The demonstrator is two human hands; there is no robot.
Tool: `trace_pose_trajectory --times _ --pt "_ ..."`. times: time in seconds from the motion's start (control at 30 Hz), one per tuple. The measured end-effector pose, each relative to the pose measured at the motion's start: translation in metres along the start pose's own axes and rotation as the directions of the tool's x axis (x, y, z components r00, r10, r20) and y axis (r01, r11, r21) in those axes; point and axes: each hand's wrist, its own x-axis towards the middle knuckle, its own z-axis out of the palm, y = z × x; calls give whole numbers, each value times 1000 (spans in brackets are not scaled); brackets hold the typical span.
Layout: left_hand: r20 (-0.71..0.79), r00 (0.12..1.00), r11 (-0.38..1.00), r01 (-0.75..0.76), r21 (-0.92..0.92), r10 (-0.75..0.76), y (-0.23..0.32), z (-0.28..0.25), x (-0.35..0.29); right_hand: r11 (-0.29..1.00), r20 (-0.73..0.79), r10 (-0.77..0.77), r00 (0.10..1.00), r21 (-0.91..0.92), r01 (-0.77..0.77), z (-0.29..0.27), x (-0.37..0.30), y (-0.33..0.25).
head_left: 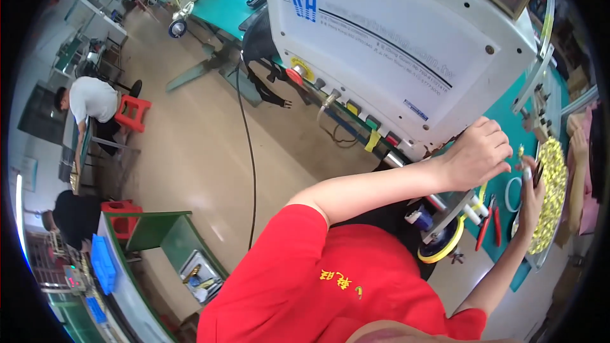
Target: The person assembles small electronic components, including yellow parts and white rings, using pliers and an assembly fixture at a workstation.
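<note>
My left hand (478,157) is raised beside the lower right corner of a large white machine housing (375,38). Its fingers are curled closed, and whatever they may hold is hidden. On the right, my right hand (532,198) is closed at the edge of a heap of small yellow pieces (550,194). Something dark shows at its fingers, too small to name. A small yellow piece (521,151) appears just above its fingertips. Red-handled pliers (485,223) and a pale ring (512,194) lie on the green tabletop (502,251) near this hand.
A red knob (295,76) and coloured push buttons line the machine's lower edge. A yellow-rimmed wheel (441,242) sits below my left forearm. Another person's arm (577,171) is beyond the yellow heap. A black cable (248,152) crosses the floor. Two people sit at left.
</note>
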Motion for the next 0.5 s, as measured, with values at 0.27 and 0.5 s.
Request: trace_pose_trajectory --times 0.27,0.5 --pt "443 880 665 437 -606 -174 37 36 65 944 -330 -260 907 111 311 -26 -34 -33" --pt "638 765 -169 620 -766 -85 26 80 69 966 -454 -223 863 17 258 -40 -43 -31"
